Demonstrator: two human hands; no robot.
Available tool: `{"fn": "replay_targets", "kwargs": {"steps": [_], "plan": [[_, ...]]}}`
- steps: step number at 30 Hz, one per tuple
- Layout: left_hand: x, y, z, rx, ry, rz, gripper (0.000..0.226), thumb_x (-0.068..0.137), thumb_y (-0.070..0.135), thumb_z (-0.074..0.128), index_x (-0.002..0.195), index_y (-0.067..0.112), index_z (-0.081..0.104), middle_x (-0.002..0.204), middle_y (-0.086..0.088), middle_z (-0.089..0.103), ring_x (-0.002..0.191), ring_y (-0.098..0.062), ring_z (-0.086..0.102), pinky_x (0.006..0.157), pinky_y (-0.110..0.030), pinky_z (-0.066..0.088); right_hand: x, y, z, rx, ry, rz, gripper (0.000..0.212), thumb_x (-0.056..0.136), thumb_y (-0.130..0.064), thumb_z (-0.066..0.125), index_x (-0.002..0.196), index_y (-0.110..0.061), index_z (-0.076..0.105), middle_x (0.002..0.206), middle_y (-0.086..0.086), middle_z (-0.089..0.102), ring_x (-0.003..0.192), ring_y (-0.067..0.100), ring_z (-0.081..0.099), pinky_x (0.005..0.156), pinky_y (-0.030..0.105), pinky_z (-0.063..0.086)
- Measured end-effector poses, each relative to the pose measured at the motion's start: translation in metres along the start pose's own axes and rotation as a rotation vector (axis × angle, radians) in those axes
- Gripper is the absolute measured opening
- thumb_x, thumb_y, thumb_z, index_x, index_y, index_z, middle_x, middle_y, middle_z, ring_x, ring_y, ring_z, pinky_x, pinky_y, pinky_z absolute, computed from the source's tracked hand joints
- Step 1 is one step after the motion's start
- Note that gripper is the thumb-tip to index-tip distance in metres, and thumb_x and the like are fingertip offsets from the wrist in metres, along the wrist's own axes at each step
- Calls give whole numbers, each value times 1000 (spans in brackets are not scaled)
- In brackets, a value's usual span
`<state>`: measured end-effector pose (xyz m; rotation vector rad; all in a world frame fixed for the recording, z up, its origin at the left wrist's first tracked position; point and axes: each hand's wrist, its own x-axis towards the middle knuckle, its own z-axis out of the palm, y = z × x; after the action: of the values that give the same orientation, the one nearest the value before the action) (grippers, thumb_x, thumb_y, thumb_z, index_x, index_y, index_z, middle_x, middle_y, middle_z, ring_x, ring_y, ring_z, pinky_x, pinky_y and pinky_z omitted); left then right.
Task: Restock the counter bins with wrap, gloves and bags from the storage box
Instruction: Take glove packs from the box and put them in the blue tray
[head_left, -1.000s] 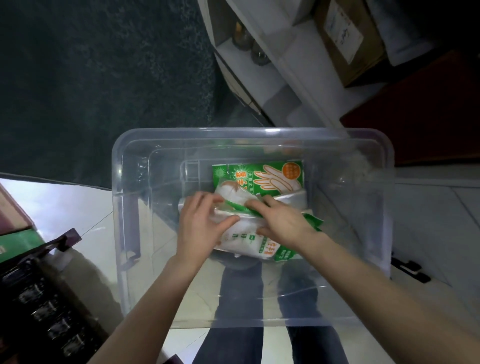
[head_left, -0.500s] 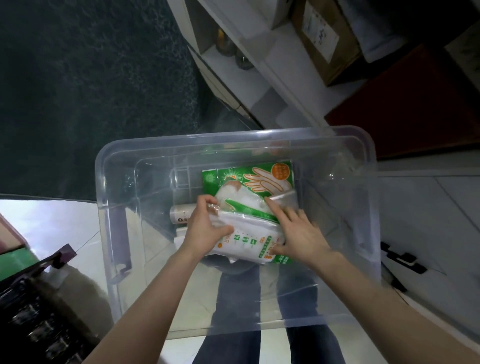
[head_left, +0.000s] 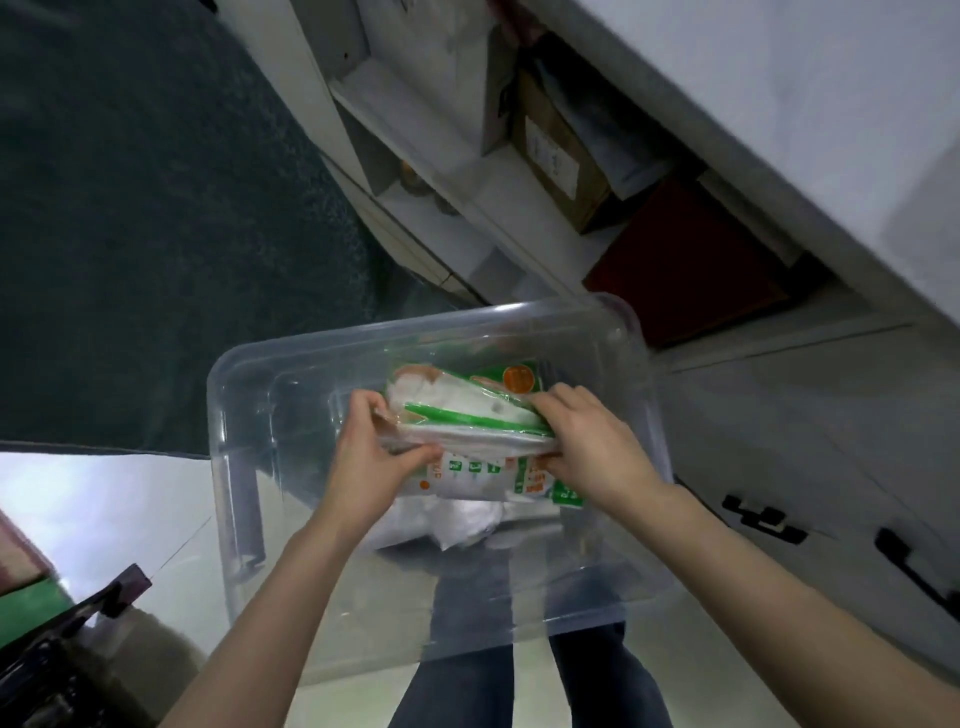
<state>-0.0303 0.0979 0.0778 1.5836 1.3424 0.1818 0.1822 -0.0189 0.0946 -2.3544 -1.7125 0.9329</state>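
Both hands, the left hand and the right hand, hold a stack of packs in the middle of the picture, inside the clear box. The slippery packs could slide apart and fall.

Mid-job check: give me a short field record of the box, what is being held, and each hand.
container: clear plastic storage box, lid off
held item: stack of green-and-white plastic packets, inside the box
left hand: gripping the stack's left end
right hand: gripping the stack's right end
beneath the stack: crumpled white plastic bags
beyond the box: white shelf unit holding a brown cardboard carton
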Motion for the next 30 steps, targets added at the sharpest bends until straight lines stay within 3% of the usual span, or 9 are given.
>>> {"fn": "replay_targets", "kwargs": {"steps": [2,4,8,12,14,18,22,30], "plan": [[-10,40,-14,-5,35,78,60,65,13,86,83,33,32,89,11,55,78,15,54,57,-7,44,-14,-7,-44,-17,70,-22,57,74,-17,68,127,-27,47,114,-3,51,107,20,46,74,39,50],[-26,83,-26,-17,54,150,60,64,13,87,83,33,34,89,11,59,77,16,56,56,-6,44,-35,-14,-89,-42,152,-38,52,75,-22,68,123,-29,48,111,-6,50,105,17,46,72,38,50],[-66,161,-45,-73,76,309,59,63,16,88,84,41,39,86,13,64,80,9,61,58,-17,48,-89,-24,-170,-92,285,-69,54,76,-27,66,124,-35,43,110,-10,48,103,14,42,64,37,48],[-109,243,-42,-153,32,463,55,63,17,87,86,42,43,96,22,64,86,4,64,59,-19,53,-161,-16,-245,-134,450,-76,52,75,-26,64,121,-36,42,107,-8,50,101,17,46,65,38,49],[-127,283,-31,-176,22,534,55,62,18,87,88,39,43,95,18,66,84,3,65,65,-23,53,-197,-4,-278,-169,524,-59,53,75,-23,64,120,-36,41,106,-9,51,99,17,47,66,39,50],[-162,369,16,-174,-30,701,56,61,21,88,88,38,41,93,6,65,83,9,64,59,-17,55,-271,36,-332,-207,655,27,57,76,-21,71,123,-35,41,109,-10,50,101,15,46,72,40,53],[-191,443,90,-191,-139,840,58,61,18,88,85,35,38,96,2,62,82,3,63,60,-18,55,-348,97,-369,-238,753,166,58,75,-23,74,124,-33,45,113,-10,52,107,14,47,75,40,53],[-231,521,250,-167,-383,967,58,64,15,87,76,40,36,94,2,61,81,0,65,57,-19,55,-461,216,-387,-194,762,439,63,73,-20,75,127,-34,45,112,-9,51,106,14,47,76,41,53]]}}
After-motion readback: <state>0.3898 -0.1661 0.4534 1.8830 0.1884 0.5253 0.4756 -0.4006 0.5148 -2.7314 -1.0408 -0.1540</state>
